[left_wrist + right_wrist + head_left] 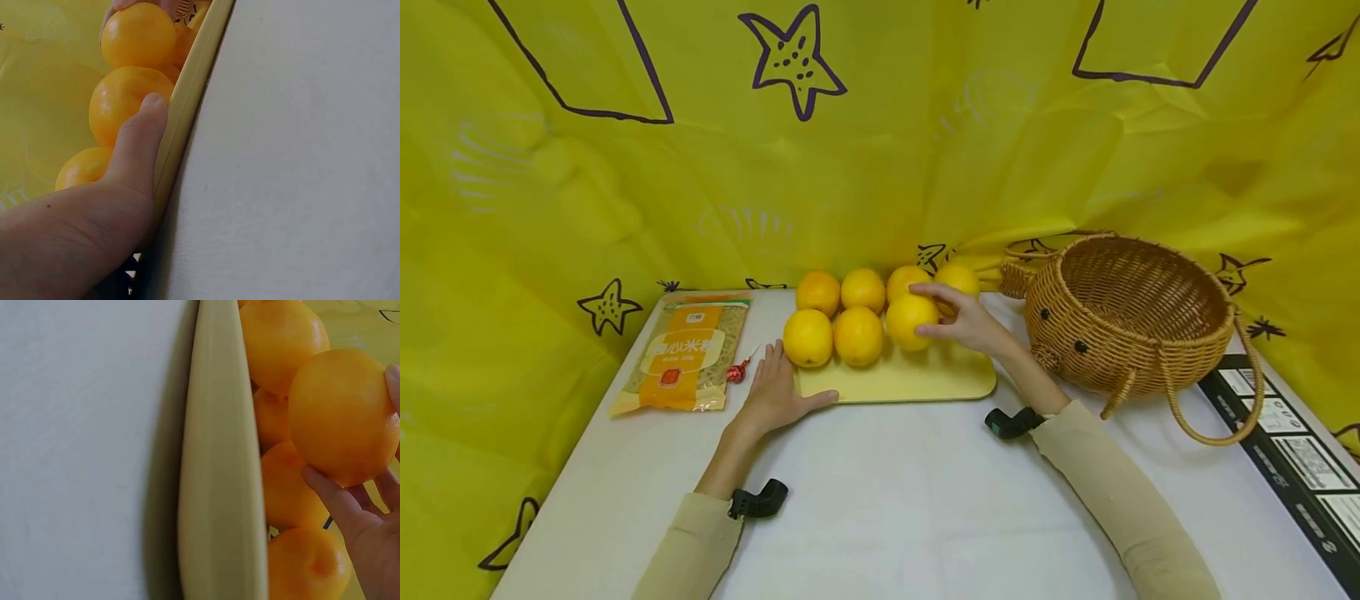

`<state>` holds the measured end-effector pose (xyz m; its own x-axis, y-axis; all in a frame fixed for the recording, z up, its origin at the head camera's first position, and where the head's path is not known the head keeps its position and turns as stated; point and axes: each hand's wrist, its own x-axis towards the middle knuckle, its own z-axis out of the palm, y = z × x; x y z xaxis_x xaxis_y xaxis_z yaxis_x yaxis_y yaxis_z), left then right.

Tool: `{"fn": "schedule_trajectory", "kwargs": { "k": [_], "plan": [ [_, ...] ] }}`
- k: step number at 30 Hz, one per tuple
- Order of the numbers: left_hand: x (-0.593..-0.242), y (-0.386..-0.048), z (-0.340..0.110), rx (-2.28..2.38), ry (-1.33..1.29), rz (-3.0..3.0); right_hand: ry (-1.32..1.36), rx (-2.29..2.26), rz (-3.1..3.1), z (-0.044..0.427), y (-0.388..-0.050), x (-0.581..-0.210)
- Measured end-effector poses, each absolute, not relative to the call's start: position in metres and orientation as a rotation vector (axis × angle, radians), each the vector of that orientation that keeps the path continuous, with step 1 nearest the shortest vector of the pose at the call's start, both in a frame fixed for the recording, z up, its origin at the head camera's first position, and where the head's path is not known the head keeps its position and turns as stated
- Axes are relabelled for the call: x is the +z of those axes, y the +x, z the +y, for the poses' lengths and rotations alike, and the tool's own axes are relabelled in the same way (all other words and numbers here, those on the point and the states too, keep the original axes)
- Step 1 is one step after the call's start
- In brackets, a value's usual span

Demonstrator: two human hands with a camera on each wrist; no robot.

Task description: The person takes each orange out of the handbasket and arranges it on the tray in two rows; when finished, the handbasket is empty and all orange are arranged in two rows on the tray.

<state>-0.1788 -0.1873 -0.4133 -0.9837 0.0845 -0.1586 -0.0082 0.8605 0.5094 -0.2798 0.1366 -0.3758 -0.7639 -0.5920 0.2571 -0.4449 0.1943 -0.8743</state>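
Observation:
My right hand (pixel 966 321) grips an orange (pixel 912 322) between thumb and fingers. In the right wrist view that orange (pixel 342 417) is held in front of other oranges (pixel 294 487). Several more oranges (pixel 859 336) stand in two rows on a pale yellow tray (pixel 895 383). My left hand (pixel 773 392) rests at the tray's left front corner, fingers straight and thumb along the front edge. From the left wrist, the thumb of the left hand (pixel 119 162) lies by the tray's rim (pixel 194 75), in front of an orange (pixel 119 103).
A wicker basket (pixel 1127 367) with an animal face stands at the right, over a black-and-white printed strip (pixel 1288 442). At the left lie an orange-labelled food packet (pixel 688 354) and a small red wrapped candy (pixel 737 372). A yellow patterned cloth (pixel 880 167) hangs behind the white table (pixel 880 500).

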Motion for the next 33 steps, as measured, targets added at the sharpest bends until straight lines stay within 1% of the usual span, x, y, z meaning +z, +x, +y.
{"fn": "schedule_trajectory", "kwargs": {
  "k": [8,23,33],
  "plan": [
    [-0.413,-0.179,-0.191,0.765,0.049,2.884,-1.022,-1.562,2.337,0.128,-0.281,-0.373],
    [-0.414,-0.174,-0.189,0.777,0.049,2.857,-0.999,-1.388,2.401,0.128,-0.28,-0.387],
    [-0.412,-0.176,-0.19,0.767,0.044,2.864,-1.03,-1.256,2.568,0.13,-0.28,-0.379]
  ]
}}
